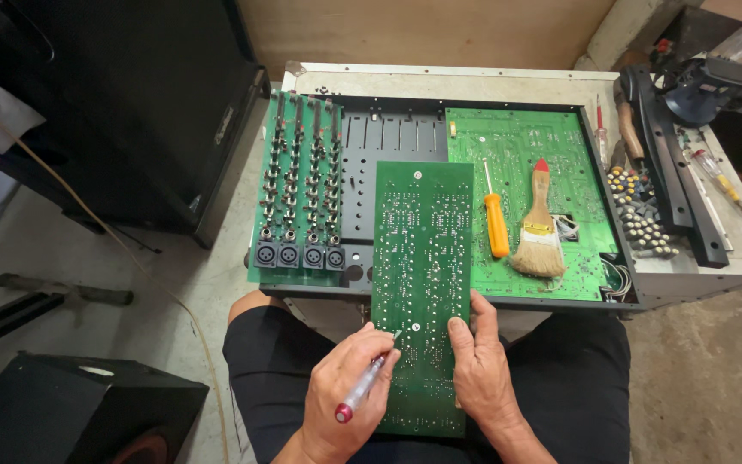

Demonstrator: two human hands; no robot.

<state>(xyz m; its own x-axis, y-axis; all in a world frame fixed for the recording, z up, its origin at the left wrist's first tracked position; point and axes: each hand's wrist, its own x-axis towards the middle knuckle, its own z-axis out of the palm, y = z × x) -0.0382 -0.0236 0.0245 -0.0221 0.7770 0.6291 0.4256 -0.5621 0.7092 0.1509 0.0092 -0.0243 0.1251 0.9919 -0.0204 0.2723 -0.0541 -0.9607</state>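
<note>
- Two hands are on one long green circuit board (422,292), solder side up. It runs from the person's lap up onto the front edge of the opened metal chassis (474,86).
- Left hand (345,387) is closed around a clear-bodied pen-like tool with a red end cap (361,391), held like a pencil. The tip touches the board near its left edge, and the red cap points back toward the person.
- Right hand (478,361) isn't gripping anything. It lies flat on the lower right part of the board with fingers stretched out, pressing it down.
- Inside the chassis there's a bigger green main board (517,146) on the right side. An orange-handled screwdriver (495,219) lies on it, and just beside that a paintbrush with a red-tipped wooden handle (540,228), bristles toward the person.
- On the left side of the chassis sits another green board with rows of jack sockets (298,185), four round black connectors along its near edge.
- Right of the chassis, on the table: a heap of small knobs (641,215), a long black panel strip (672,180) and a couple more screwdrivers (714,172).
- A black speaker cabinet (70,408) stands on the floor to the lower left, well apart from the hands.
</note>
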